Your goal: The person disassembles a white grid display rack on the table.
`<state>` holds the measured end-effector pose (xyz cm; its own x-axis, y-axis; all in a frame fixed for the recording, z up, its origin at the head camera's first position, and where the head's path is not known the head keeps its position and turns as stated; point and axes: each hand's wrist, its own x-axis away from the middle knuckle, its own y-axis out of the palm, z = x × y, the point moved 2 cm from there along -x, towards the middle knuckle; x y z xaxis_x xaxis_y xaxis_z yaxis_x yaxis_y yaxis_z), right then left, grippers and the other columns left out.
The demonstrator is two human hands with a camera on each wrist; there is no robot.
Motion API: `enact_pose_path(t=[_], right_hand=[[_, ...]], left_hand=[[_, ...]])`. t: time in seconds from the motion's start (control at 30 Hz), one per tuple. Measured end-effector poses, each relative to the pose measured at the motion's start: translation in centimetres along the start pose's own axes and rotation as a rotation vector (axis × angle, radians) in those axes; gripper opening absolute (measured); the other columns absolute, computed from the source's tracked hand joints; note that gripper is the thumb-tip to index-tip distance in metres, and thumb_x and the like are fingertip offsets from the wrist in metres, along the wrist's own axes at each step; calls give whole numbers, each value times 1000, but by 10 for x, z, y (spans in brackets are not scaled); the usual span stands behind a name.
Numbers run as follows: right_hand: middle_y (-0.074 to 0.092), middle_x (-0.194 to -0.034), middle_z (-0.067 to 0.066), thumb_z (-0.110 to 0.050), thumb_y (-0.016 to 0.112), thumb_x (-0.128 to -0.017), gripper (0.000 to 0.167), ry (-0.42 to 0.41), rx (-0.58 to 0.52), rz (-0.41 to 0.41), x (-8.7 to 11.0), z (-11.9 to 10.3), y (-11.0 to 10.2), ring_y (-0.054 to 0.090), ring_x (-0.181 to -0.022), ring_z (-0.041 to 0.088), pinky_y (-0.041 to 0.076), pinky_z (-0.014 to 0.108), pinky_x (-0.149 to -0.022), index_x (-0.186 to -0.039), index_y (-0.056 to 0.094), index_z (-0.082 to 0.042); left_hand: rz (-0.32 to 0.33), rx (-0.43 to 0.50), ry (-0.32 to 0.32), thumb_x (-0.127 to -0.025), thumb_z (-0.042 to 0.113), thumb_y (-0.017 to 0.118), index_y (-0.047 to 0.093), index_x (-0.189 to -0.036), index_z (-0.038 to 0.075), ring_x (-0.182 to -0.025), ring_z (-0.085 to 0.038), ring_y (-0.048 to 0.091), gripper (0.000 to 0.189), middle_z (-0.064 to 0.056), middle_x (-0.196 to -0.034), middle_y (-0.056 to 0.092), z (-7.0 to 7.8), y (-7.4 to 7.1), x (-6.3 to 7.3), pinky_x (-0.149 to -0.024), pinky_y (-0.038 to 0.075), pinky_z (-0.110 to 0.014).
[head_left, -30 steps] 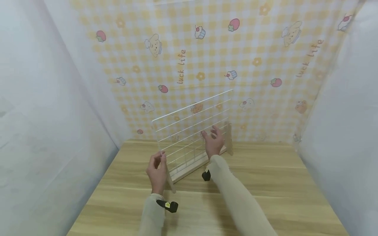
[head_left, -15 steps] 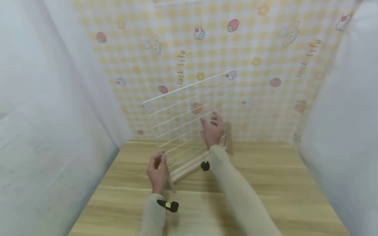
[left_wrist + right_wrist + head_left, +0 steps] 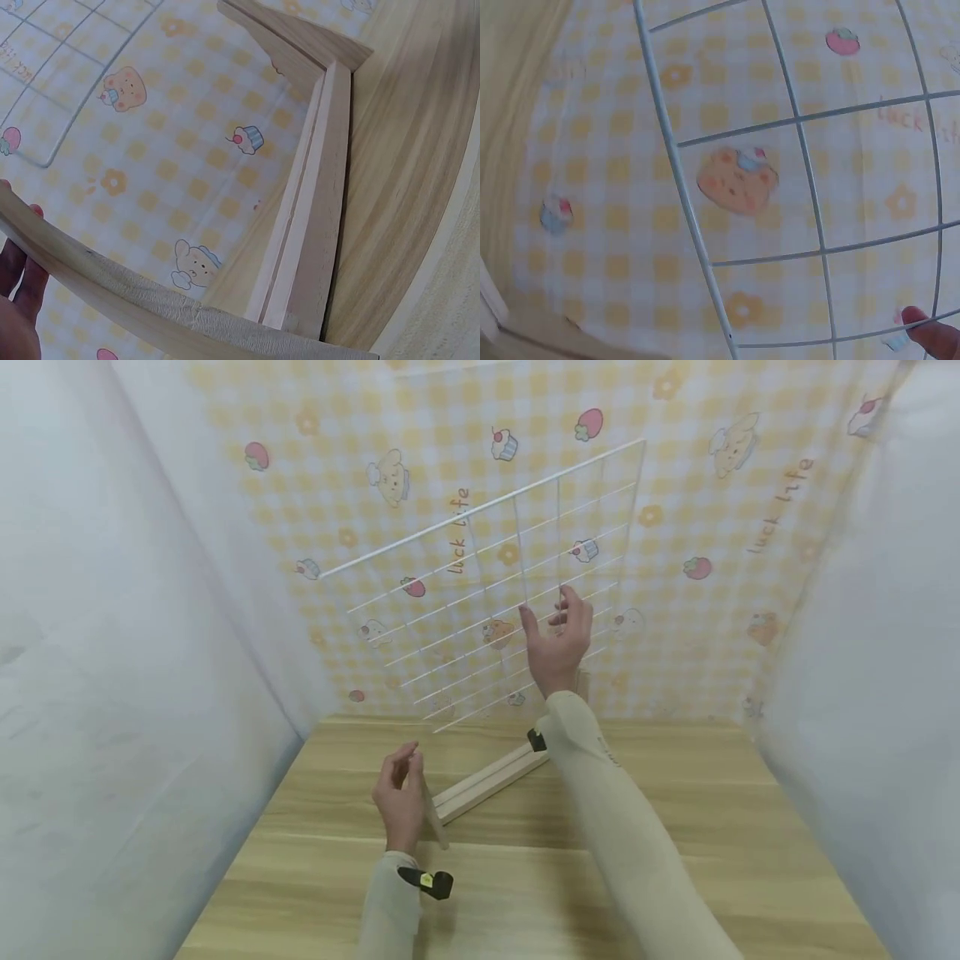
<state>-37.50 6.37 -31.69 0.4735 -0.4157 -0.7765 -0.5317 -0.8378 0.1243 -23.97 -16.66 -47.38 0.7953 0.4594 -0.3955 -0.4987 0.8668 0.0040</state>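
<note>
A white wire grid panel (image 3: 405, 542) hangs tilted in the air before the patterned backdrop, its lower edge apart from the wooden stand below. My right hand (image 3: 558, 647) grips the panel near its middle; the right wrist view shows a fingertip (image 3: 930, 336) at the wires. On the table sits the pale wooden stand (image 3: 491, 783), a grooved crossbar between two slanted side pieces. My left hand (image 3: 400, 797) holds the stand's left side piece (image 3: 142, 296) at its upper part. Behind my right forearm, the stand's far right end is partly hidden.
The wood-grain table (image 3: 675, 827) carries the stand. A yellow checked cloth (image 3: 660, 635) with cartoon prints rises behind it. White sheets (image 3: 172, 693) hang along the left and right sides.
My right hand has moved up with the wire grid panel, which has come up off the stand and away from my left hand. The stand and my left hand have stayed in place.
</note>
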Motion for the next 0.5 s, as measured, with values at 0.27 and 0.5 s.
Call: enact_pose_path(t=[0.27,0.5], right_hand=[[59,-100,25,-31,72,-88,58,-337,353,-90,-22,13,-46,58,-75,33,54,42,-59,-129,53,5],[65,-100,26,-20,79,-83,57,-336,369,-238,-29,34,-91,63,-73,36,58,45,-64,-128,58,8]], left_hand=[[2,2,-17,-102,20,60,64,-123,2,-123,1,57,28,-11,-134,66,-15,-1,-4,-106,44,-11],[2,26,-9,-100,30,62,66,-120,6,-124,-1,59,31,-5,-132,67,-24,0,-4,-104,44,-6]])
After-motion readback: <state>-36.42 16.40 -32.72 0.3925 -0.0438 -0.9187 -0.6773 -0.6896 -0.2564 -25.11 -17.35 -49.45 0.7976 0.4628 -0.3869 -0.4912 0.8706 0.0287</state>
